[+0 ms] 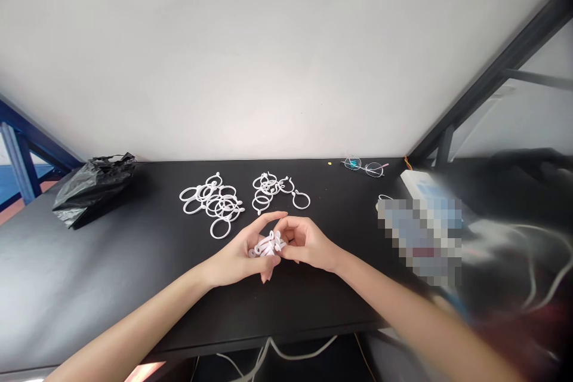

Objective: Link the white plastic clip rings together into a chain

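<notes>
My left hand (242,253) and my right hand (308,242) meet over the middle of a black table (89,274). Together they hold a small bunch of white plastic rings (267,245), fingers curled around it. Beyond my hands lie two heaps of the same white rings, a larger heap (213,203) to the left and a smaller heap (275,191) to the right.
A crumpled black plastic bag (92,188) lies at the table's far left. A pair of glasses (364,167) rests near the back wall. A white device (421,185) and white cables (532,262) sit at the right. More cables (268,352) hang below the front edge.
</notes>
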`<state>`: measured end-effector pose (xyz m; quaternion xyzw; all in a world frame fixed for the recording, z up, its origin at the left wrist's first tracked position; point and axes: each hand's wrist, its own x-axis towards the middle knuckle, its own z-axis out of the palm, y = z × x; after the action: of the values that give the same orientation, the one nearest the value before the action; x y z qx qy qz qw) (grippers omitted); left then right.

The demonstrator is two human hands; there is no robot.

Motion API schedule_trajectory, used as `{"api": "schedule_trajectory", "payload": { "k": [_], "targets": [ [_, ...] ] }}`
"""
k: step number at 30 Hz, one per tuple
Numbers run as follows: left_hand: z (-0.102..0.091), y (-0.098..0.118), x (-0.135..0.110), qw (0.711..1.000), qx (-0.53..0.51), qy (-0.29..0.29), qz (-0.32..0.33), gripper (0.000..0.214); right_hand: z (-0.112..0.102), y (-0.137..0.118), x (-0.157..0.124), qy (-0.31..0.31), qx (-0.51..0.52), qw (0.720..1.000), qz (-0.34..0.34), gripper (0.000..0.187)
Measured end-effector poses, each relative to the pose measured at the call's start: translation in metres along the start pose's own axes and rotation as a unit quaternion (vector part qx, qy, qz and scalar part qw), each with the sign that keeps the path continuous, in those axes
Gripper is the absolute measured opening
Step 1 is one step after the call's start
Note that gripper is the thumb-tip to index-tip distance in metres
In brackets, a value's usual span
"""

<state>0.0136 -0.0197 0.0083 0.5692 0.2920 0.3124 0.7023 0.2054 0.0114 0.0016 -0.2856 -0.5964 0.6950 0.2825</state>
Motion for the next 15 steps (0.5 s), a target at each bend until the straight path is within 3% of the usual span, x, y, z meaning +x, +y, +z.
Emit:
{"api": "schedule_trajectory", "payload": {
  "k": [4,7,12,15],
  "targets": [
    [-0.001,0.0,0.001,0.999,0.004,0.032,0.004,0.065,0.002,0.002,-0.001,-0.008,0.016,1.0,0.002,0.017],
    [-0.005,0.003,0.002,0.997,-0.056,0.041,0.015,0.067,0.001,0.001,-0.001,-0.033,0.044,0.998,-0.01,0.014],
    [-0.015,0.005,0.0,0.969,-0.243,-0.041,0.004,0.049,-0.005,-0.007,-0.002,-0.086,0.144,0.986,-0.001,0.018],
    [-0.018,0.005,-0.001,0.96,-0.272,-0.07,0.005,0.036,-0.01,-0.006,-0.001,-0.161,0.241,0.956,0.036,0.018]
  ]
}}
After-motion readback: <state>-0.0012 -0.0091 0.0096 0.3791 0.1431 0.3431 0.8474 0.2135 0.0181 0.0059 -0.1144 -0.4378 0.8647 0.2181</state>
